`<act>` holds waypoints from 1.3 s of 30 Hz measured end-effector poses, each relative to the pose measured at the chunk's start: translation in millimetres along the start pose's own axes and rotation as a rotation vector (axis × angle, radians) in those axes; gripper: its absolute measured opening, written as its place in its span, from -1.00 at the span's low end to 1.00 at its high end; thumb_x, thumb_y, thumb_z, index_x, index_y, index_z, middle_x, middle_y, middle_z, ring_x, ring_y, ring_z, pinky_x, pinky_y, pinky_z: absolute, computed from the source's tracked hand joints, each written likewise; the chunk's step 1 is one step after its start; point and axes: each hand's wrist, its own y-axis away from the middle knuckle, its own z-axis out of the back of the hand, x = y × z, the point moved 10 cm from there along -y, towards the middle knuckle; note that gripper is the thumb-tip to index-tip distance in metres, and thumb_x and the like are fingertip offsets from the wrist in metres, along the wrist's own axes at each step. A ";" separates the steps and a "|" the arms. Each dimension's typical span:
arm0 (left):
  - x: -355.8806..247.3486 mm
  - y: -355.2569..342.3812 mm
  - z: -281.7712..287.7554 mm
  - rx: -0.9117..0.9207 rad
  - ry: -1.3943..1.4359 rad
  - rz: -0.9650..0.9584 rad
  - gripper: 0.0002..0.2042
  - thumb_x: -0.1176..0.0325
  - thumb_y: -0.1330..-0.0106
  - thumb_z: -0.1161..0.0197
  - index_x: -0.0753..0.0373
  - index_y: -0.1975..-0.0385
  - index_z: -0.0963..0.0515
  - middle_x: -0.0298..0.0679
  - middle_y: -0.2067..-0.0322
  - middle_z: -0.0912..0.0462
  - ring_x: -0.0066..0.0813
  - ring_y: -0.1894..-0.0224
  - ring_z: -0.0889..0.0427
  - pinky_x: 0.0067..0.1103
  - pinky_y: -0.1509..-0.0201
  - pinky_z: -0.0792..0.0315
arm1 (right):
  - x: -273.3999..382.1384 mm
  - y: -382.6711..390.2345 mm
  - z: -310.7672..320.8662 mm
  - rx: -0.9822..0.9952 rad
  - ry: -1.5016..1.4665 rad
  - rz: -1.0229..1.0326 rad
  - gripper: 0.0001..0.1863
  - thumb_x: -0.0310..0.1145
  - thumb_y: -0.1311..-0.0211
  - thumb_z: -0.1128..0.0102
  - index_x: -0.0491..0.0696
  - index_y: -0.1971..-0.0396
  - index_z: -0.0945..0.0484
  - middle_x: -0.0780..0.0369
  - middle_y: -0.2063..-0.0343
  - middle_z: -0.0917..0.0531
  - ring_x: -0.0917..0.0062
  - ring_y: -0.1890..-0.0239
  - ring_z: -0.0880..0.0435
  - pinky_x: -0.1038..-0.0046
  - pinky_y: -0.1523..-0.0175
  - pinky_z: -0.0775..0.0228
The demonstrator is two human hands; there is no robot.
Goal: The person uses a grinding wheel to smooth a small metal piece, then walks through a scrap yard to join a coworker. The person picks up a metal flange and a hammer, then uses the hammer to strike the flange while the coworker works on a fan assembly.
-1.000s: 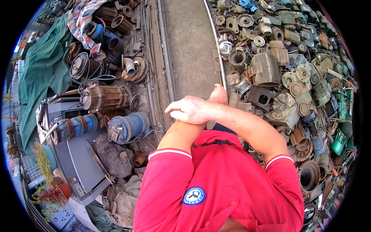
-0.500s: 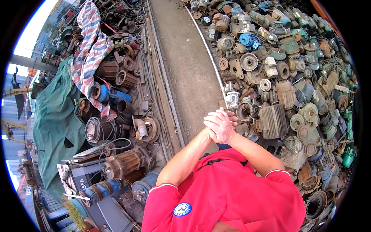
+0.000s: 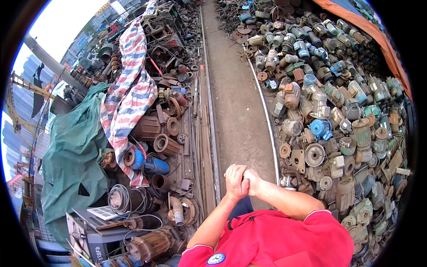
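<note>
Clasped together above the dirt walkway, my two hands meet in front of my body. My left hand is closed, its fingers wrapped around the other hand. Pressed against it, my right hand is closed too, fingers folded into the left. No tool or object shows between them, though the inside of the clasp is hidden. The red short-sleeved shirt I wear fills the lower part of the view. Below the hands lies the dirt walkway, running straight ahead.
Used electric motors and round metal parts pile up on the right. A metal rail and long bars edge the left side. Beyond them are rusty motor housings, a striped tarp, a green tarp and a grey cabinet.
The view has tilted up, showing more of the walkway ahead. My hands stay clasped, now lower and slightly left in the picture, their fingers turned more upward.
</note>
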 end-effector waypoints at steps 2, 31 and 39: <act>117.8 -23.6 -12.0 0.121 -0.075 0.281 -0.61 0.10 -0.27 -0.08 0.36 0.20 -0.54 -0.05 0.20 -0.59 -0.02 0.16 -0.56 -0.11 -0.03 -0.36 | 76.5 -13.6 -24.1 -0.196 0.273 0.206 -0.67 -0.24 -0.34 -0.03 -0.15 0.05 -0.52 0.17 -0.01 -0.55 0.42 -0.02 -0.53 0.35 -0.15 -0.35; 827.4 -153.2 -21.5 -0.320 0.325 2.242 -0.87 0.42 -0.25 -0.09 0.23 0.55 -0.46 -0.31 0.70 -0.39 -0.41 0.74 -0.34 -0.50 0.72 -0.15 | 726.4 -588.9 323.0 -0.975 1.019 -0.120 -0.81 -0.39 -0.20 -0.11 -0.19 0.43 -0.62 0.20 0.58 -0.65 0.46 0.57 -0.64 0.40 0.42 -0.48; 1125.8 -583.3 -146.3 0.245 0.339 1.660 -0.70 0.23 -0.29 -0.20 0.39 0.22 -0.58 -0.23 0.47 -0.64 -0.50 0.57 -0.56 -0.57 0.56 -0.37 | 898.9 -720.6 309.0 -1.137 0.833 -0.034 -0.85 -0.45 -0.14 -0.13 -0.21 0.39 -0.61 0.13 0.55 -0.66 0.45 0.57 -0.64 0.44 0.45 -0.49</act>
